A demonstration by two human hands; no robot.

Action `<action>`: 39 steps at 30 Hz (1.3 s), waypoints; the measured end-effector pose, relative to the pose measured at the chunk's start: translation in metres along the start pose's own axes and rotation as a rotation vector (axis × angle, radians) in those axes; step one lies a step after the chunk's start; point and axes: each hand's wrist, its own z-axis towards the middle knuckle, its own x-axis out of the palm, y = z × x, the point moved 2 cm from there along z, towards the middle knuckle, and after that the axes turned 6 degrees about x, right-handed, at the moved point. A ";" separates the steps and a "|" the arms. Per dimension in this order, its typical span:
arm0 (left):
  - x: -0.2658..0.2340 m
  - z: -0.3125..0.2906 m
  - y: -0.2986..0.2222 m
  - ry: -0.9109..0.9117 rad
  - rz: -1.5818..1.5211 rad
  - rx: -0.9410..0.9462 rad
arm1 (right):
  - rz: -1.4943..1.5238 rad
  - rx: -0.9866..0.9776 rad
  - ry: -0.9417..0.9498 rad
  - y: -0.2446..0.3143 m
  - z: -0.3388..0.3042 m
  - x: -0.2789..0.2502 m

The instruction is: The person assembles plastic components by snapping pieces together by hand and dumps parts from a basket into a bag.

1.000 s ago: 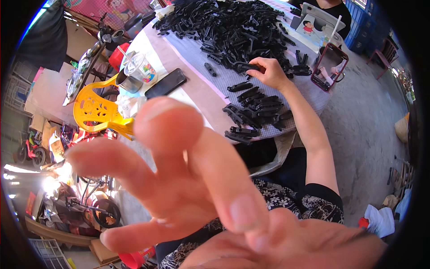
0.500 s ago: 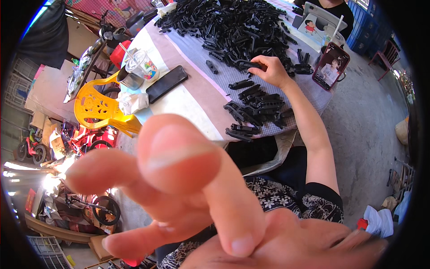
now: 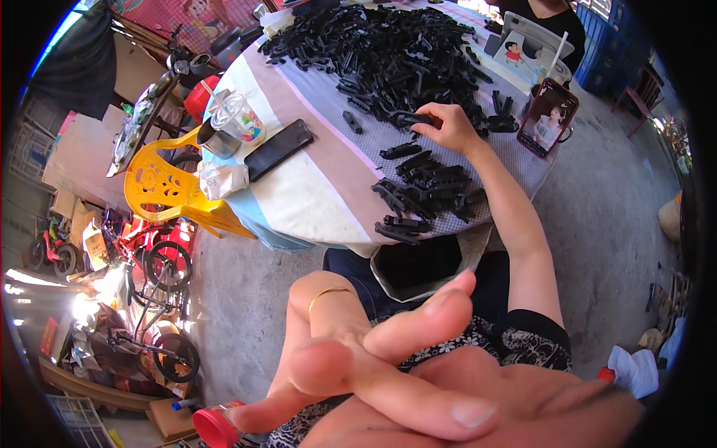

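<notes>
Near the right hand [image 3: 452, 130] are black parts [image 3: 396, 56] and a propped phone [image 3: 549, 117].

Short dark lettering [image 3: 212, 184] is showing on a crumpled white packet [image 3: 233, 178] lying well left of the fingers [image 3: 433, 113] of the right hand [image 3: 454, 130].

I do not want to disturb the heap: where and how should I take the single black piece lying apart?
Probably pinch the single black piece across its long sides, near the middle, coming from the near left side: it is narrow and lies apart from the heap, which spreads beyond it and to its right.
</notes>
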 end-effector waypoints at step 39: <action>-0.180 0.035 0.045 -0.445 0.887 -0.205 | 0.358 0.188 0.769 0.005 -0.005 -0.008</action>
